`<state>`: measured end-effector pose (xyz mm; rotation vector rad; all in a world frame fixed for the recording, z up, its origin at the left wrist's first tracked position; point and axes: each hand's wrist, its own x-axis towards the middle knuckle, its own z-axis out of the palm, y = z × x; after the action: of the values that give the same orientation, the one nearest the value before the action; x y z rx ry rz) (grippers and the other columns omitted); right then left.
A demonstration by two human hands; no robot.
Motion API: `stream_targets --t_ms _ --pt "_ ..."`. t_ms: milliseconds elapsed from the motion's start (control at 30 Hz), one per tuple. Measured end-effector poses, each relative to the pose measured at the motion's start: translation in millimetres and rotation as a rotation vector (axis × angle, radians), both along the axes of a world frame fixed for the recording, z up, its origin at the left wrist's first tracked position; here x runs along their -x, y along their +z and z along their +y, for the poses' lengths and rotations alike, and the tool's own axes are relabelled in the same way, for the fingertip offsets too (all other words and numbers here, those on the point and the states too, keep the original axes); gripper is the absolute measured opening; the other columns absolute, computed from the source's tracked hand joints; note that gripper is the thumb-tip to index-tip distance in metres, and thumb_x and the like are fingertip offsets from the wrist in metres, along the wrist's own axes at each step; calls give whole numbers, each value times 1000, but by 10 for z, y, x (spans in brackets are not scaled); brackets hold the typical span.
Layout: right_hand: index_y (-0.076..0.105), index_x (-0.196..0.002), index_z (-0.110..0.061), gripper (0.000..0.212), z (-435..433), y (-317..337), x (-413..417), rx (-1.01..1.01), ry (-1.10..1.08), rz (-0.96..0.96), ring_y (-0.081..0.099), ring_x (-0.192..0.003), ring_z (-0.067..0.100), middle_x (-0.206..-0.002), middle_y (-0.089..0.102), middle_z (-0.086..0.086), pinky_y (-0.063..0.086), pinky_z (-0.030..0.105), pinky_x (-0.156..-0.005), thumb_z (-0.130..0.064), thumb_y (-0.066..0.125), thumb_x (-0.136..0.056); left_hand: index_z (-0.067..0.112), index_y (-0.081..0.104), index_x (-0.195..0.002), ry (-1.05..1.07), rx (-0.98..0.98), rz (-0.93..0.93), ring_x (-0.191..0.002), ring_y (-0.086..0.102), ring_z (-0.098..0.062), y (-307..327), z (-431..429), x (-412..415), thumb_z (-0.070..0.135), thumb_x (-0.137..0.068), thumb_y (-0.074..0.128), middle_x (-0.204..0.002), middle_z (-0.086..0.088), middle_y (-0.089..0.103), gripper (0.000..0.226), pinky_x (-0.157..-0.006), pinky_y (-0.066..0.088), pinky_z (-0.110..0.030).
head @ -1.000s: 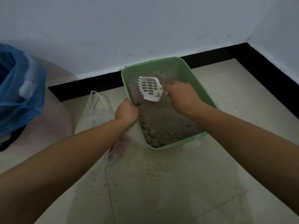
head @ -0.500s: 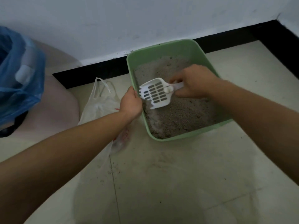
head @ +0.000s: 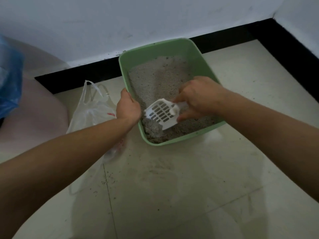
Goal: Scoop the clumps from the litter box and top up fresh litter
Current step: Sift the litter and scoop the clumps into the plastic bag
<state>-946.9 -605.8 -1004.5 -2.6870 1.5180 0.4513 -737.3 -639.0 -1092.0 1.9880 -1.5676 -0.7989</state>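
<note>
A green litter box (head: 205,64) sits on the tiled floor against the wall, filled with grey litter (head: 158,80). My left hand (head: 128,107) grips the box's left rim. My right hand (head: 198,96) holds the handle of a white slotted scoop (head: 162,113). The scoop's blade points toward the near left corner of the box and digs into a heap of litter (head: 152,129) there.
A clear plastic bag (head: 93,111) lies on the floor left of the box. A blue plastic bag (head: 8,80) hangs over a pinkish rounded object (head: 34,107) at the far left. Scattered grit marks the tiles (head: 155,169) in front. A black skirting (head: 284,42) runs along both walls.
The scoop moved from the far part of the box down to the near left corner and now digs into the litter. My left hand stayed on the rim.
</note>
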Motion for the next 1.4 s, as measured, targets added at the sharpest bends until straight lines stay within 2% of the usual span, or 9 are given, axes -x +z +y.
stream_targets --t_ms 200,500,600,733,867,1067,1233,1333,1400 --pt "68 -116 -39 67 20 177 331 6 -120 89 55 -66 3 -76 61 -16 52 30 -71 -86 44 -74 8 43 -116 -6 13 7 -81 56 -30 -39 -3 -22 10 -99 30 -85 -7 54 22 -69 43 -37" --pt "72 -111 -42 56 -26 -103 558 -95 -289 165 55 -60 4 -65 60 -19 46 28 -68 -80 58 -71 10 33 -142 1 67 52 -83 55 -26 -103 -2 1 18 -104 27 -91 -4 54 39 -73 38 -32" --pt "71 -114 -39 54 -16 -187 508 -190 -351 71 58 -61 5 -65 62 -16 51 25 -60 -73 63 -74 9 28 -148 6 60 69 -85 53 -23 -108 3 15 19 -105 26 -96 -4 54 44 -73 35 -29" --pt "75 -104 -38 42 56 -481 345 -300 -414 -145 57 -53 10 -58 62 -5 47 25 -48 -68 59 -79 11 24 -151 27 64 107 -109 56 -28 -134 4 27 20 -106 25 -128 -10 57 45 -80 32 -23" --pt "76 -81 -28 60 83 -852 236 -351 -423 -360 49 -50 18 -56 56 3 48 37 -53 -74 41 -64 10 27 -149 26 90 124 -86 49 -16 -145 3 41 20 -107 24 -101 2 49 43 -72 32 -22" --pt "68 -67 -43 34 35 -991 270 -438 -433 -505 60 -66 24 -70 62 4 48 40 -61 -68 45 -67 8 29 -148 25 108 162 -63 45 -1 -197 -20 2 21 -107 24 -76 13 45 43 -60 30 -20" --pt "66 -62 -31 28 35 -1001 338 -486 -452 -688 53 -64 14 -70 60 3 46 44 -66 -51 63 -81 8 29 -147 12 107 182 -90 57 -22 -231 -49 -45 22 -107 23 -109 -7 60 44 -77 37 -24" --pt "73 -72 -23 21 46 -1019 349 -501 -459 -740 57 -71 30 -78 63 10 48 46 -70 -35 68 -88 9 29 -148 2 108 187 -91 55 -19 -241 -52 -45 23 -107 23 -114 -10 60 44 -79 38 -24" --pt "76 -80 -23 21 60 -997 347 -517 -453 -791 55 -69 34 -80 63 17 46 42 -65 -42 68 -85 9 30 -147 -7 111 190 -91 54 -19 -241 -49 -47 23 -107 23 -113 -9 59 43 -78 38 -25"
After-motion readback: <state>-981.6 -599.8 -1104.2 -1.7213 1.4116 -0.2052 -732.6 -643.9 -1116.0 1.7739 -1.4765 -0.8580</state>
